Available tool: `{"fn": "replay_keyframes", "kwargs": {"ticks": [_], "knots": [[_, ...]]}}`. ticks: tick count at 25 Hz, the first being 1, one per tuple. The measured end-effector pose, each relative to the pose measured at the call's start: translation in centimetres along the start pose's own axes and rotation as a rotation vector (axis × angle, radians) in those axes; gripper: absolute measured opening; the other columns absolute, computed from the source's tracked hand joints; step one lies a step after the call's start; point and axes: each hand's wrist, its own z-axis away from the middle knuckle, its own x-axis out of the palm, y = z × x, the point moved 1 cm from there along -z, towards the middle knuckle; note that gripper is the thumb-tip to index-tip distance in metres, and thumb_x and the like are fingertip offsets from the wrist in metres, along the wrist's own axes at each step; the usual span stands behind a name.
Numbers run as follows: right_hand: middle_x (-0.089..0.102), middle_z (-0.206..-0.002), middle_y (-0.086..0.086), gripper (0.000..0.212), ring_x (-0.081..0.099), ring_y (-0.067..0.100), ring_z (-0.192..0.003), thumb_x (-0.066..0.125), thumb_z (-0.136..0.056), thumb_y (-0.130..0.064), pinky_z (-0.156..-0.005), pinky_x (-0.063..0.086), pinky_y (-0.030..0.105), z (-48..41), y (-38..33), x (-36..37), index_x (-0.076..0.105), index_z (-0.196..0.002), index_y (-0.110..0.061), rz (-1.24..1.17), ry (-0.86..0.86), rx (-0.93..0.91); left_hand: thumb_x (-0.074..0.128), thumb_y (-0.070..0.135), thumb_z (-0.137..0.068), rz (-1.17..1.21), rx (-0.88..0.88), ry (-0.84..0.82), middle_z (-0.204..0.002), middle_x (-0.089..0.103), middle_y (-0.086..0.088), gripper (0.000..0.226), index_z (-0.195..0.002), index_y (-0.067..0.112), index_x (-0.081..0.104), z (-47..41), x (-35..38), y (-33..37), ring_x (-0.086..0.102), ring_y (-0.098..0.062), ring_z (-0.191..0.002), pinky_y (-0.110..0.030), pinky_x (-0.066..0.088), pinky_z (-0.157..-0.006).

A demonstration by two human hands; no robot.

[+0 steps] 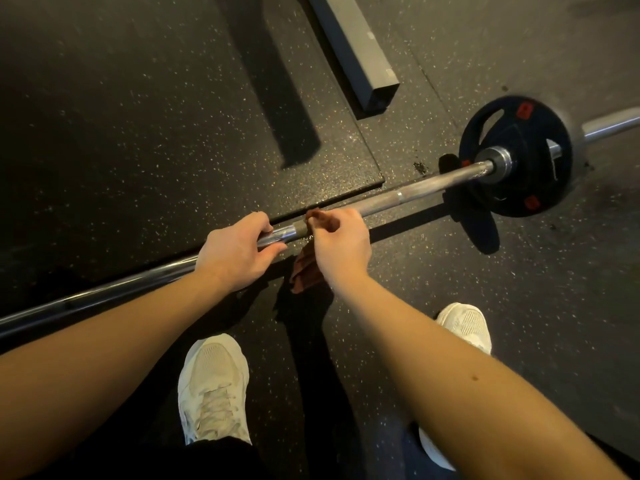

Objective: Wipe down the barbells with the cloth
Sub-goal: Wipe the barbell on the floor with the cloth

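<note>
A steel barbell lies on the dark rubber floor, running from the lower left to the upper right, with a black weight plate on its right end. My left hand is wrapped around the shaft near its middle. Just to the right, my right hand holds a brown cloth against the shaft. Part of the cloth hangs below the bar and a corner sticks up over it.
A grey square steel beam lies on the floor beyond the bar. A raised rubber mat ends in an edge just behind the shaft. My two white shoes stand on the near side of the bar.
</note>
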Motion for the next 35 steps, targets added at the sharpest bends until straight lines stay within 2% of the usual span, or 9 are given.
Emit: {"fn": "replay_keyframes", "kwargs": {"ticks": [3,6,11,17,22,25,30,33,35], "knots": [[0.061,-0.104,-0.005,0.011,0.062,0.017,-0.100,0.068,-0.094,-0.041,-0.089,0.049,0.037,-3.2,2.2,-3.7,0.069,-0.094,-0.030,0.027,0.122,0.121,0.065,0.053,-0.093,0.012,0.012,-0.002,-0.087,0.060,0.013,0.026,-0.103,0.038,0.047,0.0,-0.1,0.2,0.057,-0.002,-0.070,-0.022,0.041,-0.059],[0.059,-0.105,-0.004,0.010,0.062,0.016,-0.098,0.069,-0.095,-0.038,-0.092,0.049,0.036,-3.1,2.5,-3.9,0.065,-0.091,-0.030,-0.148,0.256,0.243,0.065,0.052,-0.094,0.007,0.009,0.007,-0.088,0.061,0.013,0.026,-0.103,0.036,0.048,-0.2,0.1,0.5,0.059,-0.004,-0.071,-0.029,0.052,-0.067],[0.057,-0.098,-0.011,0.006,0.059,0.010,-0.089,0.068,-0.095,-0.034,-0.082,0.051,0.035,0.6,0.9,0.2,0.070,-0.092,-0.030,-0.019,-0.014,-0.083,0.066,0.053,-0.093,0.012,-0.021,-0.001,-0.087,0.061,0.013,0.027,-0.105,0.036,0.048,0.1,-0.1,0.3,0.060,-0.003,-0.072,-0.025,0.047,-0.062],[0.063,-0.103,-0.001,0.013,0.064,0.019,-0.097,0.071,-0.093,-0.040,-0.088,0.049,0.034,-3.6,2.5,-3.6,0.069,-0.089,-0.028,-0.118,0.297,0.249,0.066,0.053,-0.093,0.023,0.003,0.014,-0.086,0.060,0.014,0.026,-0.104,0.037,0.049,-0.1,0.1,0.2,0.060,-0.004,-0.071,-0.027,0.052,-0.065],[0.058,-0.101,-0.009,0.007,0.060,0.013,-0.092,0.067,-0.095,-0.035,-0.083,0.047,0.034,1.0,-0.2,1.1,0.070,-0.094,-0.028,-0.022,0.002,-0.015,0.066,0.055,-0.092,0.018,-0.028,0.016,-0.084,0.060,0.014,0.027,-0.100,0.040,0.045,0.1,0.1,0.1,0.057,-0.004,-0.069,-0.027,0.045,-0.062],[0.061,-0.098,-0.008,0.014,0.061,0.014,-0.092,0.070,-0.093,-0.041,-0.082,0.048,0.034,-1.5,0.8,-1.7,0.068,-0.088,-0.028,0.015,0.071,0.047,0.066,0.054,-0.093,0.036,-0.013,-0.009,-0.090,0.062,0.013,0.027,-0.105,0.036,0.049,0.1,-0.1,-0.1,0.060,-0.005,-0.074,-0.029,0.052,-0.068],[0.073,-0.081,-0.002,0.013,0.068,0.016,-0.081,0.076,-0.092,-0.025,-0.087,0.058,0.041,-4.2,3.5,-5.3,0.073,-0.080,-0.021,-0.482,0.062,0.250,0.065,0.054,-0.093,0.021,0.007,0.018,-0.091,0.062,0.012,0.027,-0.106,0.035,0.050,-0.1,0.3,0.2,0.061,-0.006,-0.074,-0.030,0.054,-0.068],[0.076,-0.096,0.002,0.007,0.072,0.020,-0.095,0.071,-0.096,-0.028,-0.097,0.057,0.042,-3.9,4.4,-5.7,0.074,-0.096,-0.022,-0.574,0.063,0.225,0.065,0.056,-0.092,-0.004,0.001,0.032,-0.088,0.061,0.014,0.029,-0.103,0.039,0.044,0.0,0.5,0.0,0.059,-0.004,-0.069,-0.024,0.044,-0.060],[0.071,-0.110,0.007,0.021,0.070,0.023,-0.104,0.072,-0.095,-0.025,-0.098,0.056,0.041,-4.3,4.3,-6.3,0.066,-0.113,-0.015,-0.671,0.044,0.206,0.065,0.057,-0.092,-0.007,0.004,0.035,-0.087,0.061,0.014,0.029,-0.102,0.041,0.042,0.0,0.4,-0.2,0.058,-0.003,-0.068,-0.021,0.040,-0.057]]}}
